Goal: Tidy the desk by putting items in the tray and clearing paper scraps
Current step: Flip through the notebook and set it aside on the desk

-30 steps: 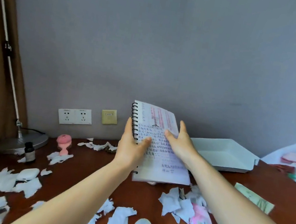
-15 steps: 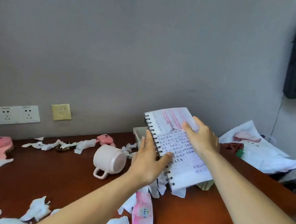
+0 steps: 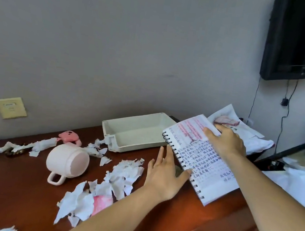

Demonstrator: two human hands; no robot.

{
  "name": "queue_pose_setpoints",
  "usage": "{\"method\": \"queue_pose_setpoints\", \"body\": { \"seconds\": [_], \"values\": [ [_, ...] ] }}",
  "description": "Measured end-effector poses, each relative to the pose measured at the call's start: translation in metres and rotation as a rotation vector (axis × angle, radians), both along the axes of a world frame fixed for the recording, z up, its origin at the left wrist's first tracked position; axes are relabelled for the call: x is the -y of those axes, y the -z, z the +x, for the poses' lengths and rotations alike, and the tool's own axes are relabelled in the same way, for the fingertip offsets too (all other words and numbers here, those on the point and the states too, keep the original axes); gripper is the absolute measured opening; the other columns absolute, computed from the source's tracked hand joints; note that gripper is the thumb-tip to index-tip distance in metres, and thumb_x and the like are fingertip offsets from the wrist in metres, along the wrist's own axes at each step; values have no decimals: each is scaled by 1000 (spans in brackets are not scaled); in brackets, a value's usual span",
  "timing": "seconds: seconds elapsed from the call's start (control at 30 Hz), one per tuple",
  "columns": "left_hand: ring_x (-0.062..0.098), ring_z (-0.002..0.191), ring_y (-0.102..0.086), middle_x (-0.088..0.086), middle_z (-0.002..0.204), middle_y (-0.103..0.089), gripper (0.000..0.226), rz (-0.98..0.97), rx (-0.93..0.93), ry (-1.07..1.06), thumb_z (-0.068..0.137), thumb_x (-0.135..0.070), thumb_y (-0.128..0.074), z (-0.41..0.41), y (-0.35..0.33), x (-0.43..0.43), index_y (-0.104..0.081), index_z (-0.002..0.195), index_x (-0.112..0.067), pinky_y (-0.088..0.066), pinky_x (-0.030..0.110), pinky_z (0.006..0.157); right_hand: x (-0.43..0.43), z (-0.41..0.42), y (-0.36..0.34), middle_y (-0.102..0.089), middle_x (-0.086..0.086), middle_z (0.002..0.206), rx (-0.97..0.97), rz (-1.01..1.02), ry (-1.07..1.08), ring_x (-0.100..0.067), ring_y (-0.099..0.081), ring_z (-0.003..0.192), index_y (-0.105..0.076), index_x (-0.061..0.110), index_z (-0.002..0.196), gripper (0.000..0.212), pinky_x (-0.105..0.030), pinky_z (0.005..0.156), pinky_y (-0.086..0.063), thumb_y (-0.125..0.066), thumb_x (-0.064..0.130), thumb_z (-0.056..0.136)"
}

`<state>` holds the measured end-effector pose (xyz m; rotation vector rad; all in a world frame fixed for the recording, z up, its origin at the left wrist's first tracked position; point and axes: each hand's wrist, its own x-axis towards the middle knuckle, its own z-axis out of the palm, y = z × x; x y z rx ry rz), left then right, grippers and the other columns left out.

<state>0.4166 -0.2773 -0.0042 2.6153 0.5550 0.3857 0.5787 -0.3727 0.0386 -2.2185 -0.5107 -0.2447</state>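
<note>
Desk littered with scraps: your right hand grips the notebook, left hand straight-fingered at its spiral. Next, lower it left into the tray.

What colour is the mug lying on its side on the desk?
The mug is pale pink, handle included; the head view shows it best.

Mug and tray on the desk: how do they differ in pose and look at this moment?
The mug lies tipped on its side, handle toward the camera; the tray sits upright, open side up. The mug is round and pale pink; the tray is rectangular and off-white. Both rest on the desk.
</note>
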Motion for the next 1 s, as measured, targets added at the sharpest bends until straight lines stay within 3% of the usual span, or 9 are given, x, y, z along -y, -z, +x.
{"method": "queue_pose_setpoints", "body": {
  "seconds": [0.07, 0.17, 0.3, 0.4, 0.5, 0.63, 0.77, 0.9, 1.0],
  "values": [
    [15, 147, 14, -1, 161, -2, 85, 19, -42, 0, 92, -58, -36, 8, 3, 4, 6, 152, -14, 1, 43, 119, 3, 10, 6, -68, -6, 99, -1, -23, 15, -26, -49, 82, -65, 30, 109, 37, -30, 71, -39, -50, 56, 88],
    [15, 147, 13, 0, 161, 1, 76, 71, -125, 2, 94, -59, -31, 17, 6, 8, -11, 151, -12, 5, 42, 120, 8, 22, 14, -68, -7, 101, -5, -67, 33, -31, -57, 91, -65, 31, 109, 39, -30, 72, -40, -49, 58, 87],
    [15, 148, 8, 2, 160, -12, 81, 134, -210, -35, 92, -64, -20, 26, 18, 6, 0, 152, -14, 8, 42, 119, 10, 35, 29, -67, -10, 111, -40, -157, 33, -34, -59, 105, -61, 29, 120, 46, -31, 73, -41, -50, 59, 87],
    [16, 149, 4, -1, 160, -15, 104, 146, -248, -65, 68, -78, 5, 27, 26, 5, -3, 152, -17, 3, 43, 119, 7, 40, 39, -61, -11, 126, -107, -221, 32, -35, -54, 118, -52, 26, 133, 58, -36, 87, -44, -51, 61, 86],
    [17, 149, -3, -3, 159, -19, 115, 181, -187, -146, 52, -72, 18, 25, 32, 2, -7, 152, -19, 1, 45, 118, 1, 42, 47, -55, -9, 136, -161, -270, -1, -34, -49, 125, -45, 25, 139, 66, -37, 95, -43, -52, 60, 84],
    [18, 148, -3, -1, 158, -20, 106, 152, -161, -185, 62, -77, 16, 23, 34, 2, -5, 152, -24, 3, 47, 118, -13, 43, 54, -49, -8, 141, -161, -310, -29, -32, -47, 127, -45, 21, 139, 66, -38, 97, -42, -52, 59, 85],
    [19, 149, 5, 1, 161, -8, 69, 139, -219, -168, 89, -68, -10, 26, 33, -2, -4, 150, -36, 10, 48, 116, -30, 41, 60, -52, -10, 135, -109, -356, -38, -32, -50, 123, -52, 19, 132, 61, -38, 95, -44, -50, 58, 86],
    [18, 148, 10, 4, 161, -2, 66, 133, -231, -177, 93, -61, -14, 30, 36, -5, -2, 151, -31, 12, 47, 116, -41, 41, 68, -49, -9, 135, 62, -502, -76, -29, -40, 127, -52, 25, 133, 52, -40, 102, -33, -42, 54, 91],
    [18, 148, 12, 4, 161, 2, 67, 133, -255, -174, 94, -60, -12, 30, 36, -4, 1, 151, -30, 13, 46, 116, -41, 41, 70, -46, -5, 140, 78, -523, -110, -26, -34, 131, -47, 31, 137, 49, -40, 105, -28, -38, 51, 94]
  ]
}}
